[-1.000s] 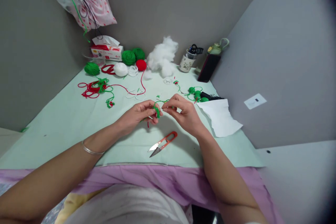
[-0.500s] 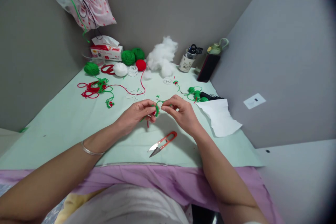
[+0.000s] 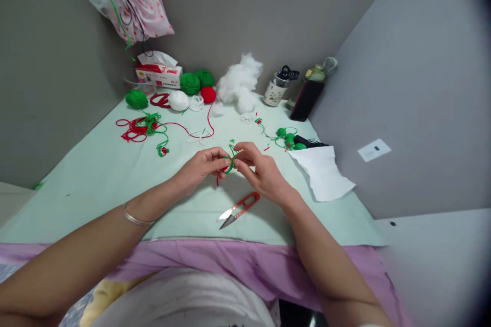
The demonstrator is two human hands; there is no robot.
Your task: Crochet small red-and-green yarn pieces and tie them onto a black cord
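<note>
Left hand [image 3: 203,167] is closed, thumb and fingers clamping a small green-and-red yarn piece [image 3: 229,165] with some white in it. Right hand [image 3: 261,168] is curled in at the piece's 3 o'clock edge, thumb and index tips right by the green yarn; can't tell if they actually pinch it, fingers block the view. Piece sits between the two hands, over the near-middle of the pale green table [image 3: 95,184]. Short red strand [image 3: 218,182] sticks out below the left fingers.

Clock centred on the piece, 12 = far side:
- 5:30: orange-handled snips [image 3: 240,211] on the table, blades toward 7.
- 3: white sheet [image 3: 322,173], rough-edged, flat.
- 2:30: cluster of green balls [image 3: 289,139] with loose yarn.
- 2: dark phone [image 3: 307,100] leaning on a green-topped bottle [image 3: 316,72].
- 1: patterned cup [image 3: 274,94] with dark-handled tools in it.
- 12: heap of white stuffing [image 3: 241,83].
- 11: red yarn ball [image 3: 208,95], two green ones [image 3: 190,84] just behind.
- 10:30: white yarn ball [image 3: 178,101], tissue box [image 3: 164,77] beyond it.
- 10: another green yarn ball [image 3: 136,99].
- 9:30: red-green yarn tangle [image 3: 141,126].
</note>
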